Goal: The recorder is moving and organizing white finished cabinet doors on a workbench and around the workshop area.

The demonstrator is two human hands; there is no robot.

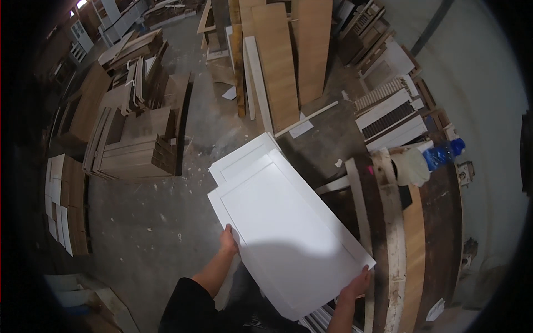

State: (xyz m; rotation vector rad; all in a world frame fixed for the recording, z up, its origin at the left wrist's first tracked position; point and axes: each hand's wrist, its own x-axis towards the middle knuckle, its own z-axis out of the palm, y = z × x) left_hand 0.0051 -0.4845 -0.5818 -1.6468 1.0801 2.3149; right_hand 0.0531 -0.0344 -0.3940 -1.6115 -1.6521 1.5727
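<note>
A white cabinet door panel (288, 222) with a raised border lies tilted across the middle of the view, held up by both my hands. My left hand (227, 242) is closed on its left edge, the fingers mostly hidden beneath. Near the lower right corner my right hand (357, 283) grips the opposite edge, its fingers partly out of sight under the panel. Another white panel (242, 157) of the same look shows beyond the far end of the held one; whether the two touch cannot be told.
Stacked brown panels (136, 147) stand on the floor at left. Tall wooden boards (275, 66) rise ahead. At right, a workbench of planks (395, 244) carries a blue-tinted plastic bottle (441, 155). White offcuts (391, 119) lie by the wall. Scraps dot the concrete floor (147, 227).
</note>
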